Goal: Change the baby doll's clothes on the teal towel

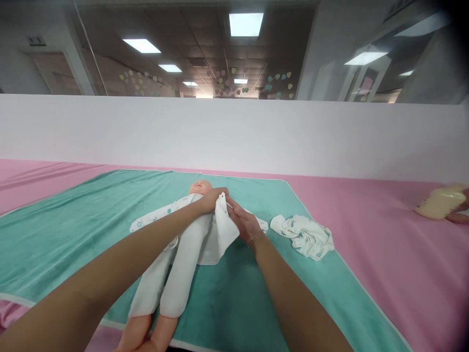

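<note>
A baby doll (201,186) lies on its back on a green blanket (234,303), head away from me and legs towards me. It wears white trousers (181,278) and a white patterned shirt (157,215), whose one sleeve stretches left. The shirt's front flap stands folded up at the doll's right-hand side as I see it. My left hand (216,198) reaches across the chest and closes on the shirt near its upper edge. Against the same cloth is my right hand (246,223), fingers bent together and partly hidden by the flap. The other sleeve shows behind it.
A crumpled white patterned baby garment (306,237) lies on the blanket to the right. Pink cloth (388,244) surrounds the blanket. At the far right edge is part of another doll (441,201), cut off by the frame. A low white wall (234,137) with glass above stands behind.
</note>
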The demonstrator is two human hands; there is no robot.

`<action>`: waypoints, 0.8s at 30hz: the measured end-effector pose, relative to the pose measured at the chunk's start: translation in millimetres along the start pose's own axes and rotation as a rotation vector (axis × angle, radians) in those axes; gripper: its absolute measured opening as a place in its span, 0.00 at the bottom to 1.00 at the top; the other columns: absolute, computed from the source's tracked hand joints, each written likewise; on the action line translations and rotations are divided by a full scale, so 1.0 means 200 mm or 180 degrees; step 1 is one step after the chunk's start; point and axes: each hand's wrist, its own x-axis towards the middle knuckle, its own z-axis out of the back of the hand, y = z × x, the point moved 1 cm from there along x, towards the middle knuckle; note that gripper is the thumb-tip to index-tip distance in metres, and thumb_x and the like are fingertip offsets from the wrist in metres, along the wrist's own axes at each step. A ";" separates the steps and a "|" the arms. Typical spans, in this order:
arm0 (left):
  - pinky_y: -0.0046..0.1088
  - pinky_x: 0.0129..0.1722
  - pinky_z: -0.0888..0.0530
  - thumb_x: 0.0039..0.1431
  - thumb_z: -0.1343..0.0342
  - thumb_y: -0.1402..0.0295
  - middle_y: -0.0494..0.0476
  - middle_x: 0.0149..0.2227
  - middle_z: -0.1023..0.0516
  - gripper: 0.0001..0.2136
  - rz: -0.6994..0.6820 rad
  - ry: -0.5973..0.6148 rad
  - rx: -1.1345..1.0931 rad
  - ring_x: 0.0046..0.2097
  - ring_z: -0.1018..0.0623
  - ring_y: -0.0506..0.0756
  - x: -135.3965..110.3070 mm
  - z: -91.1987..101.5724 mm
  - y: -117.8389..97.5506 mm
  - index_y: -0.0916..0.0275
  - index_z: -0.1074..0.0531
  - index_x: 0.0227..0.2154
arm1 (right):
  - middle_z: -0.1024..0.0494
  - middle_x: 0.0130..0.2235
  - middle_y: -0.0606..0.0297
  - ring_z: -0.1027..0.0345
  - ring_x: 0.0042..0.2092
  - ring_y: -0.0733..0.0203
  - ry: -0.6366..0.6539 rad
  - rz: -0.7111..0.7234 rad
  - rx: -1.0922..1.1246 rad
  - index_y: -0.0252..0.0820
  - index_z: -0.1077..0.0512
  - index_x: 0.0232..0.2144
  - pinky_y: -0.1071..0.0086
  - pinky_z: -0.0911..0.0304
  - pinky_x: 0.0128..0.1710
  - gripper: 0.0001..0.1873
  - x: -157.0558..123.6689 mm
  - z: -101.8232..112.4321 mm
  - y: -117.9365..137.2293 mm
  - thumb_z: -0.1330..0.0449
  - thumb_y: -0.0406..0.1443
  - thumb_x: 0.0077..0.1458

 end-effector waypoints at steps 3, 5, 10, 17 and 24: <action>0.29 0.36 0.30 0.46 0.51 0.70 0.54 0.32 0.26 0.03 0.0057 -0.0240 0.0151 0.35 0.27 0.53 -0.08 0.12 0.02 0.63 0.35 0.27 | 0.33 0.55 0.60 0.33 0.48 0.54 0.0600 -0.0282 0.0381 0.50 0.43 0.57 0.59 0.36 0.46 0.33 -0.01 -0.08 -0.01 0.46 0.47 0.48; 0.30 0.37 0.30 0.46 0.53 0.71 0.54 0.33 0.25 0.02 0.0067 -0.0362 0.0203 0.36 0.27 0.53 -0.14 0.20 0.04 0.62 0.36 0.24 | 0.35 0.57 0.58 0.33 0.49 0.54 0.0975 -0.0489 0.0668 0.49 0.44 0.58 0.57 0.37 0.48 0.34 -0.02 -0.14 -0.01 0.44 0.45 0.48; 0.28 0.36 0.30 0.47 0.55 0.71 0.50 0.34 0.24 0.04 0.0406 -0.0456 0.0262 0.36 0.26 0.53 -0.27 0.32 0.11 0.61 0.36 0.24 | 0.39 0.60 0.55 0.39 0.56 0.52 0.1346 -0.0847 0.0800 0.47 0.42 0.57 0.56 0.41 0.52 0.33 -0.05 -0.24 0.01 0.41 0.44 0.49; 0.29 0.42 0.33 0.51 0.56 0.70 0.53 0.37 0.25 0.08 0.0594 -0.0692 0.1001 0.40 0.28 0.54 -0.42 0.35 0.28 0.59 0.31 0.29 | 0.39 0.60 0.54 0.36 0.55 0.52 0.1402 -0.1009 0.0566 0.48 0.42 0.56 0.59 0.38 0.48 0.33 -0.07 -0.26 0.03 0.40 0.45 0.48; 0.31 0.37 0.31 0.56 0.56 0.53 0.53 0.36 0.24 0.17 0.1764 -0.0873 0.0306 0.37 0.25 0.57 -0.74 0.23 0.38 0.59 0.30 0.37 | 0.21 0.33 0.52 0.26 0.31 0.57 0.0495 -0.1288 -0.1033 0.36 0.29 0.30 0.74 0.44 0.21 0.28 0.02 -0.03 -0.09 0.50 0.56 0.53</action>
